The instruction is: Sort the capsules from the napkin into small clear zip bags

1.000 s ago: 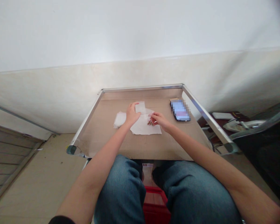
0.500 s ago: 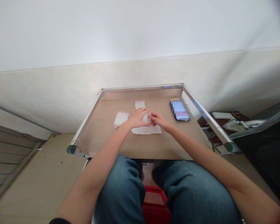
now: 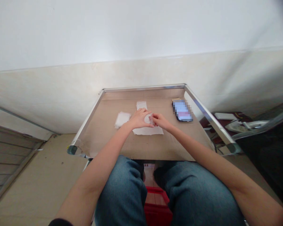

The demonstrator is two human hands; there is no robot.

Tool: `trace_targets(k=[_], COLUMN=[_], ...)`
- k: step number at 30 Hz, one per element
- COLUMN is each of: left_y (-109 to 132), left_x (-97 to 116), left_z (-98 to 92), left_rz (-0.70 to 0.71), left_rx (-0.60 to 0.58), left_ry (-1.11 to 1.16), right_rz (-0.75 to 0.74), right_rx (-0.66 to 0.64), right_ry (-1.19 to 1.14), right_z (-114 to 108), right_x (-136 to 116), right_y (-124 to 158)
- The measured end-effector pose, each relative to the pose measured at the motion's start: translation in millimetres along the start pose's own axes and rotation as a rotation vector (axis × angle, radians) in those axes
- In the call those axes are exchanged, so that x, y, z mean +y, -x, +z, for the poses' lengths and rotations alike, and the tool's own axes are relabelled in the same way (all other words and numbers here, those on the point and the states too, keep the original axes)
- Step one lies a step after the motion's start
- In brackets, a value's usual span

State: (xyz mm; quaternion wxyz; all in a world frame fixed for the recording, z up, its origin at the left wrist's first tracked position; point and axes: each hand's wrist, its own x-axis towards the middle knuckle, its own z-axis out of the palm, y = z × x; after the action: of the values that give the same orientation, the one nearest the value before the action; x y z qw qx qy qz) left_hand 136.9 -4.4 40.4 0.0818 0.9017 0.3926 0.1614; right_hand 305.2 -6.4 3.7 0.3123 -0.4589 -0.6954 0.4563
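so far, both hands are closed in at the middle of the board, fingertips almost meeting. the left hand (image 3: 139,119) lies palm down, fingers curled over a small translucent film packet (image 3: 148,119). the right hand (image 3: 161,121) is nearly shut, its thumb and forefinger pinching the packet's near edge. the packet sits between the two hands, just above a paper sheet (image 3: 147,131), with most of it covered by fingers, so its contents and how it is closed cannot be confirmed.

change noted: in the frame one second back, the hands stood further apart and a small cluster of reddish-brown pieces lay exposed on the sheet. those pieces are not in view now; whether they are inside the packet or only hidden by the hands cannot be told. the white strip (image 3: 141,105) that the left hand overlapped then now lies clear of it, just ahead of the fingers. against the half-second frame, the hands show little change.

the sheet lies flat on cardboard (image 3: 132,147) lining a metal-framed cart (image 3: 143,87). a tissue square (image 3: 122,119) lies just beyond the left hand, and a phone (image 3: 182,110) lies well to the right, its screen lit.
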Motion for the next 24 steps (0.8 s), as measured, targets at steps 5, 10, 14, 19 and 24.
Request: trace_targets(k=[5,10,14,19,24], left_y=[0.2,3.0,5.4,6.1,5.1], left_x=[-0.8,-6.0,-7.9,-7.3,-7.1], left_z=[1.4,3.2,3.5,4.8,8.4], left_rz=[-0.010,-0.025,-0.049,-0.052,-0.022], left_rx=[0.025,0.035,-0.001,-0.037,-0.058], left_ry=[0.008,-0.016,-0.034,-0.029,-0.003], right_rz=[0.004,0.020,0.078,0.085,0.112], right_rx=[0.009,0.092,0.100,0.002,-0.037], right_ry=[-0.010,0.279,0.664,0.840,0.876], right_z=[-2.7,-14.9,-25.2,-28.7,-24.9], right_x=[-5.8,-7.9,-7.8,-7.5,-6.3], right_y=[1.6,6.8,12.0,14.7,14.1])
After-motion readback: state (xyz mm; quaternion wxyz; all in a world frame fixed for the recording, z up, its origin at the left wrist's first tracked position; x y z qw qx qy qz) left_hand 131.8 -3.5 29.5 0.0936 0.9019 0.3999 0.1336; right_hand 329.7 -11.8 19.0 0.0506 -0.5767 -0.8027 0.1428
